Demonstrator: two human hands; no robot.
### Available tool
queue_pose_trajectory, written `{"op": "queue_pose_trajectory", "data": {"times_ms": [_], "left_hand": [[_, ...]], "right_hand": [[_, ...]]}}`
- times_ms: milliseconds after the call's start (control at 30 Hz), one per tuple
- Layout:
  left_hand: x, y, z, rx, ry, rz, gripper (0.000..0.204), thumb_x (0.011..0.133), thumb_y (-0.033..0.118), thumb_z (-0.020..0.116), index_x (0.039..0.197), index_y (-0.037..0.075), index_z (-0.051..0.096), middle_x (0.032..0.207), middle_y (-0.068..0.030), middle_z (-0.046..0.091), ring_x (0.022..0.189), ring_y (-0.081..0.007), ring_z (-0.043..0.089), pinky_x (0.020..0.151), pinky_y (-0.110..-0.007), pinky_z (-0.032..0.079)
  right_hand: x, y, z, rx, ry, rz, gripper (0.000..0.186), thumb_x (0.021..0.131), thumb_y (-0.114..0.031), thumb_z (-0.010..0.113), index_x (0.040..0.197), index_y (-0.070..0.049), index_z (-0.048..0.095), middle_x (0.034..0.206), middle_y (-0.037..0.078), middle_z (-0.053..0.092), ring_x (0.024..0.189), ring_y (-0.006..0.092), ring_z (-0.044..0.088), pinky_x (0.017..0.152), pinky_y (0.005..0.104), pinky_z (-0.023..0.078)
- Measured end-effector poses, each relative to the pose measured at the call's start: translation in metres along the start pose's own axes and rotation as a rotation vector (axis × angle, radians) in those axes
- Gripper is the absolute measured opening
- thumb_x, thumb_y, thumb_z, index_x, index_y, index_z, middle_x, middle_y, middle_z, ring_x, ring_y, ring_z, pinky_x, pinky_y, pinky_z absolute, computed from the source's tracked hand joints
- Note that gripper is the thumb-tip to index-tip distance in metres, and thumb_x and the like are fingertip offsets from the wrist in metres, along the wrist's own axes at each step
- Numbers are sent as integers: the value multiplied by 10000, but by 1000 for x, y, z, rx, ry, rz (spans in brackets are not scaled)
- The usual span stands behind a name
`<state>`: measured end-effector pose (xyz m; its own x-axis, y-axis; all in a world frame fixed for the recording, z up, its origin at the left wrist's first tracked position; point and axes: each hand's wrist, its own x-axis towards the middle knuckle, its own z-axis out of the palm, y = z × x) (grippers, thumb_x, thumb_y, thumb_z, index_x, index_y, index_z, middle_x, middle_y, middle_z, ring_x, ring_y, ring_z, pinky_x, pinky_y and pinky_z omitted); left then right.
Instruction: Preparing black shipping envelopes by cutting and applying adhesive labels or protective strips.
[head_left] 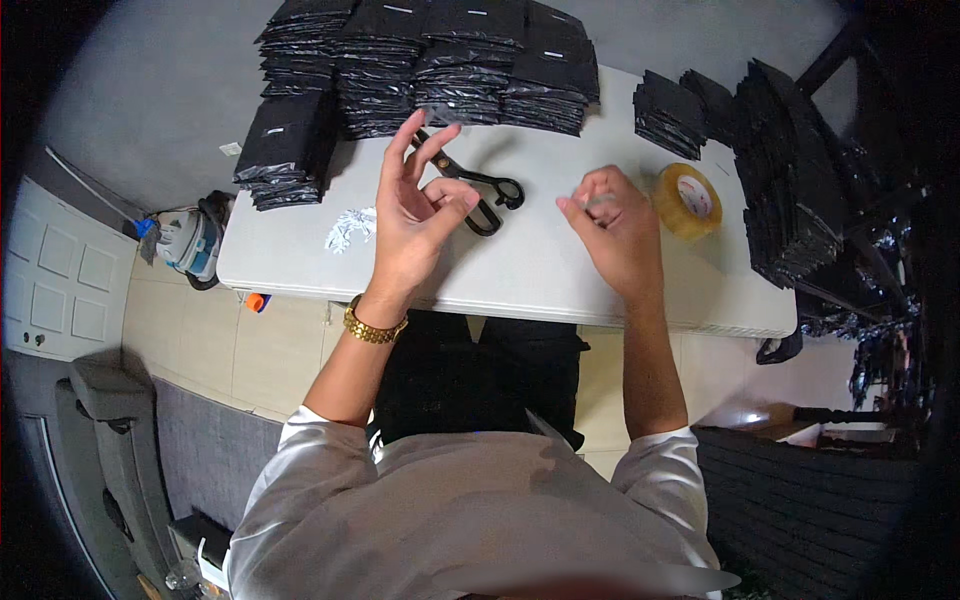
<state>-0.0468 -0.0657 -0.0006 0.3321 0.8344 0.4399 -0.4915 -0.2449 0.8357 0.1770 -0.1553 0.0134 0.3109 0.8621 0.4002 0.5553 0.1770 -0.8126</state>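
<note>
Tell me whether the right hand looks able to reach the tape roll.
Probably yes: the tape roll sits just beside the right hand, with nothing visible between them, though the curled fingers would likely need opening.

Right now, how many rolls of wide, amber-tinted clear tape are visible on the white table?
1. The amber-tinted clear tape roll lies on the white table, just right of the person's right hand. Others could be hidden behind the stacks of glossy black packets.

Over at twelve o'clock, black packets (465,60); amber packing tape (676,212) at two; gold-coloured link wristband (372,329) at nine.
</note>
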Motion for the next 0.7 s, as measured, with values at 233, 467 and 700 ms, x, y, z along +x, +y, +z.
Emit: {"op": "queue_pose_trajectory", "data": {"times_ms": [233, 467, 700], "left_hand": [[6, -9, 44, 99, -40, 72, 897, 847, -168, 691, 1599, 95, 277, 1528, -236, 462, 981, -172, 714, 870, -302, 592], [18, -12, 57, 254, 44, 156, 1028, 744, -77, 837, 1585, 97, 270, 1456, -180, 467, 958, -137, 676, 847, -271, 566], [20, -11, 57, 324, 52, 222, 1038, 746, -116, 828, 1585, 101, 258, 1460, -194, 466, 1007, -156, 682, 880, -290, 572]], "right_hand": [[3, -21, 23, -46, 204, -40, 324, 810, -84, 851, 1050, -57, 635, 972, 94, 661, 654, 162, 681, 601, 311, 552], [0, -25, 43, 78, 236, -116, 373, 810, -14, 806, 1147, -46, 648, 1037, 126, 650, 763, 202, 721, 681, 323, 619], [-7, -29, 55, 88, 204, -207, 560, 796, 23, 775, 1332, -29, 622, 1135, 169, 632, 992, 286, 718, 839, 367, 642]]}}
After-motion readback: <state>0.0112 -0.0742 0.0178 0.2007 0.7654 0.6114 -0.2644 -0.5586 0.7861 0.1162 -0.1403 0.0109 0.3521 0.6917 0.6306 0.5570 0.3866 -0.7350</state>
